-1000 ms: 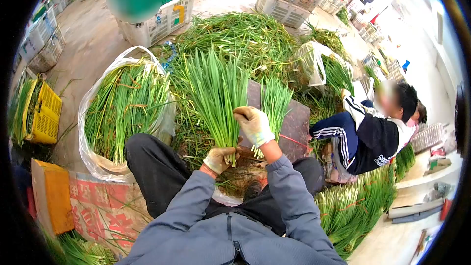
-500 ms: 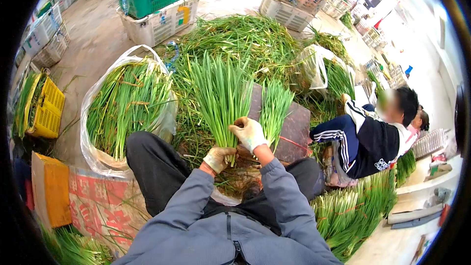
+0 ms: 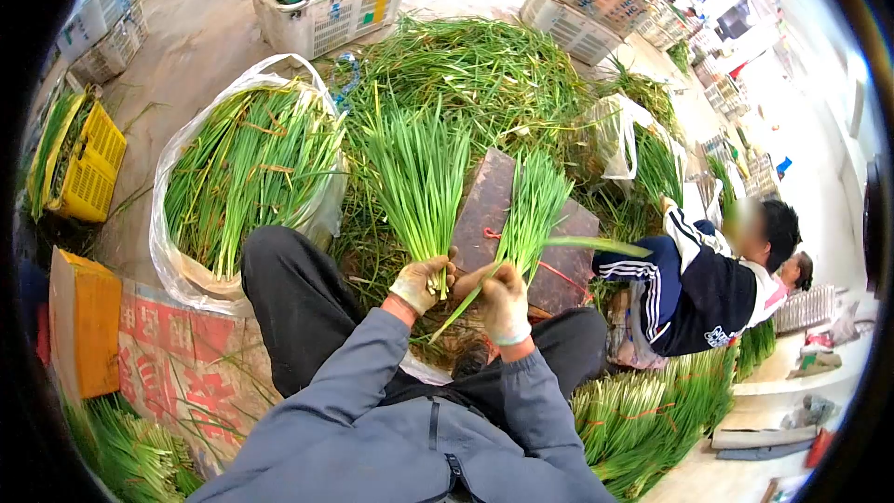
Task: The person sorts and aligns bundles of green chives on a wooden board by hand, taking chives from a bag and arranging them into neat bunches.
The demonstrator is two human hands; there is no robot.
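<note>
My left hand (image 3: 422,284), in a pale stained glove, is closed round the lower ends of a green leafy bunch (image 3: 419,186) that fans upward. Just to its right, my right hand (image 3: 504,303), gloved too, has its fingers pressed together on a long loose leaf (image 3: 596,244). Behind those fingers a second, smaller bunch (image 3: 535,205) lies on a dark board (image 3: 484,200); whether the fingers also touch its stems cannot be told. A red tie (image 3: 491,234) shows on the board beside that bunch.
A large leaf heap (image 3: 475,74) spreads beyond the board. At left stand a filled plastic bag (image 3: 247,177) and a yellow crate (image 3: 93,163). A seated person (image 3: 703,298) is at right, near bundled greens (image 3: 643,419). Stacked crates (image 3: 331,14) stand at the back.
My right hand has moved from beside the left-hand bunch down and right, and now has a long leaf in its fingers. My left hand still grips its bunch. The whole view has shifted slightly.
</note>
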